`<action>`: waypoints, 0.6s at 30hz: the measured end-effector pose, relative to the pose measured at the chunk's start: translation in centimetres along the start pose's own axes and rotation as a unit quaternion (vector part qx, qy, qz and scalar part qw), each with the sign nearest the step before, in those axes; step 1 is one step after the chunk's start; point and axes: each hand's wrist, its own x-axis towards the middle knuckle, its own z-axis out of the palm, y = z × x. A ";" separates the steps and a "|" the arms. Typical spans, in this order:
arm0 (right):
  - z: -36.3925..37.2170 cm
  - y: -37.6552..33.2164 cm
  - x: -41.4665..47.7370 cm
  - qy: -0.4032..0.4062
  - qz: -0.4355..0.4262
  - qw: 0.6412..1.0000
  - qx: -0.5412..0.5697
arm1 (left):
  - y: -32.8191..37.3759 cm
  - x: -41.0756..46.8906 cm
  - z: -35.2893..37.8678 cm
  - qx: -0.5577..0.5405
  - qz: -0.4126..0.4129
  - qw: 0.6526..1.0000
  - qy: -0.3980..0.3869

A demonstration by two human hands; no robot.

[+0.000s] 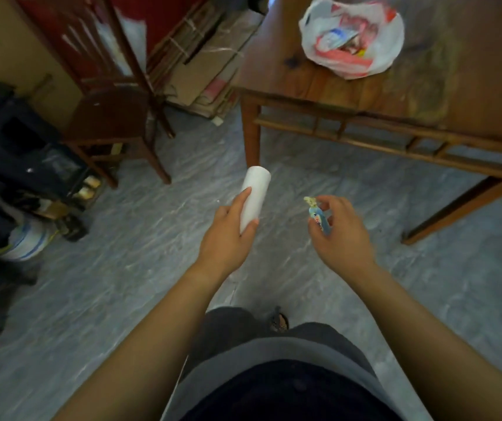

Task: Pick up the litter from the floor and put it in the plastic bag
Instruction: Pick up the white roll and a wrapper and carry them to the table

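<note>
Carrying stage. My left hand (228, 235) has fingers wrapped round a white tube (254, 199); right hand (339, 232) pinches a small wrapper (319, 218). Plastic bag (353, 38) sits open on tabletop (319, 83), well ahead. Next: step closer, drop both in.

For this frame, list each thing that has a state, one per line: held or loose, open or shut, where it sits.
Left hand: shut on the white tube.
White tube: held, off the floor.
Right hand: shut on the small wrapper.
Small wrapper: pinched in the fingers, off the floor.
Plastic bag: open, on the wooden table, litter already inside.
</note>
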 end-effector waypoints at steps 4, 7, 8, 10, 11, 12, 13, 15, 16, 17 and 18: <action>-1.9 2.3 5.7 0.023 0.036 0.999 -0.004 | 2.8 7.3 2.4 -0.002 0.025 0.999 -0.023; -2.9 4.1 11.2 0.045 0.049 0.998 -0.006 | 4.3 13.7 3.8 0.004 0.038 0.998 -0.041; -3.2 4.7 13.4 0.054 0.052 0.997 -0.007 | 4.9 16.1 4.1 0.000 0.041 0.998 -0.045; -3.8 5.7 18.3 0.074 0.052 0.996 -0.015 | 6.1 21.2 4.9 -0.011 0.051 0.998 -0.046; -4.1 6.2 20.8 0.083 0.050 0.995 -0.016 | 6.7 23.8 5.2 -0.016 0.057 0.997 -0.047; -4.6 6.5 23.4 0.089 0.050 0.995 -0.016 | 7.4 26.4 5.4 -0.020 0.064 0.997 -0.049; -5.1 6.7 26.1 0.092 0.050 0.994 -0.016 | 8.2 29.2 5.5 -0.025 0.070 0.996 -0.054; -6.1 6.9 31.1 0.096 0.048 0.994 -0.025 | 9.8 34.4 5.5 -0.033 0.075 0.994 -0.068; -6.6 6.9 33.3 0.098 0.044 0.994 -0.032 | 10.7 36.6 5.3 -0.034 0.074 0.994 -0.072; -7.1 6.9 35.4 0.101 0.037 0.994 -0.036 | 11.6 38.7 5.2 -0.034 0.077 0.994 -0.072; -7.6 7.0 37.5 0.105 0.033 0.993 -0.036 | 12.3 40.6 5.2 -0.031 0.080 0.994 -0.074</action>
